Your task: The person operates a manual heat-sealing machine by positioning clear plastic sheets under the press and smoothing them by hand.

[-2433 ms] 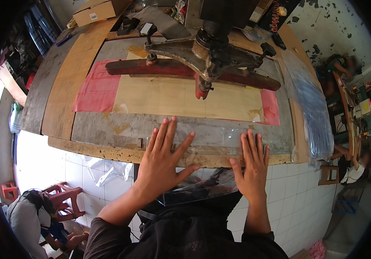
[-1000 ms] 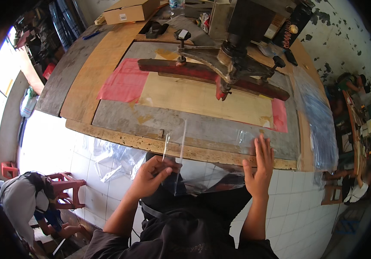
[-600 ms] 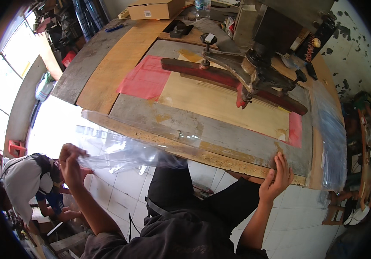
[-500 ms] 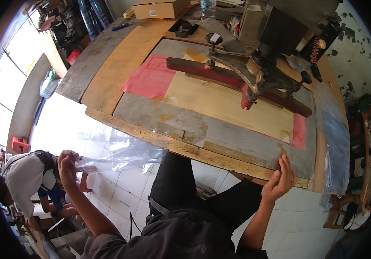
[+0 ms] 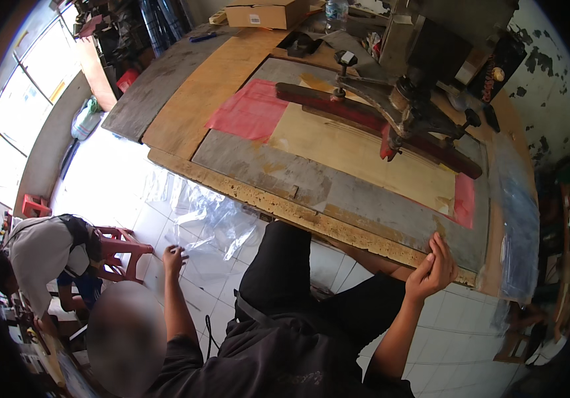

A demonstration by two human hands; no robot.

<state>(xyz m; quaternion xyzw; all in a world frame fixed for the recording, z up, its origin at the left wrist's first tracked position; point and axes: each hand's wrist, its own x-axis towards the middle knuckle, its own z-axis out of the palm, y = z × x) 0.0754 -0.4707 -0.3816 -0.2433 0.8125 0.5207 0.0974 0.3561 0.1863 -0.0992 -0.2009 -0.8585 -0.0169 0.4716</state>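
Note:
My left hand (image 5: 174, 259) hangs over the floor left of my knees, fingers loosely bent and partly apart, with nothing visible in them. Beyond it, a crumpled clear plastic sheet (image 5: 215, 215) spreads below the table's front edge; its far part fades into window glare. My right hand (image 5: 431, 268) rests against the front right edge of the table, fingers stretched up onto the grey board (image 5: 371, 205). On that board lies a cream panel (image 5: 351, 146) with red patches (image 5: 248, 109) at its ends. A red-and-brown press bar (image 5: 378, 131) spans above it.
The press's dark metal head (image 5: 424, 60) stands at the back right. A cardboard box (image 5: 265, 13) and a plastic bottle (image 5: 336, 14) sit at the back. Clear plastic sheets (image 5: 520, 225) drape the right edge. Another person (image 5: 50, 252) bends beside a red stool (image 5: 122, 251) at left.
My left hand has moved right and no longer visibly holds the clear plastic sheet, which has bunched up below the table edge. My right hand stays at the table edge. The view has shifted slightly.

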